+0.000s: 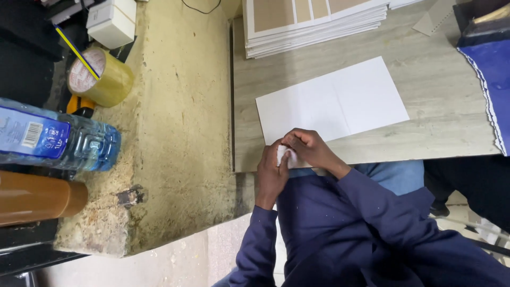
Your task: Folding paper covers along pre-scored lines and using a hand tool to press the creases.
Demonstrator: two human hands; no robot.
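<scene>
- The right hand [311, 149] is curled shut, its grip pinching a small white wad [287, 157] at the near edge of the worktop [441, 111]; whether the wad is tissue or a folded bit of paper is too small to tell.
- The left hand [271, 175] closes against the same wad from the other side, fingers bent round it, so both grips hold one thing between them.
- The wad sits at the near-left corner of a white sheet [340, 98], touching or overlapping its edge; the hands hide the exact contact.
- The sheet lies flat near the worktop's near edge, with a faint crease down its middle. It looks folded once and opened flat; no further work shows on it.
- A stack of card sheets [313, 21], white with brown panels, rests at the far edge, well apart from the hands.
- A blue cloth [491, 74] with a scalloped white edge covers the right end.
- On the rough ledge [175, 117] beside the worktop: a tape roll [98, 77], a white box [111, 21], a clear bottle [58, 141] lying on its side and a brown cylinder [37, 196].
</scene>
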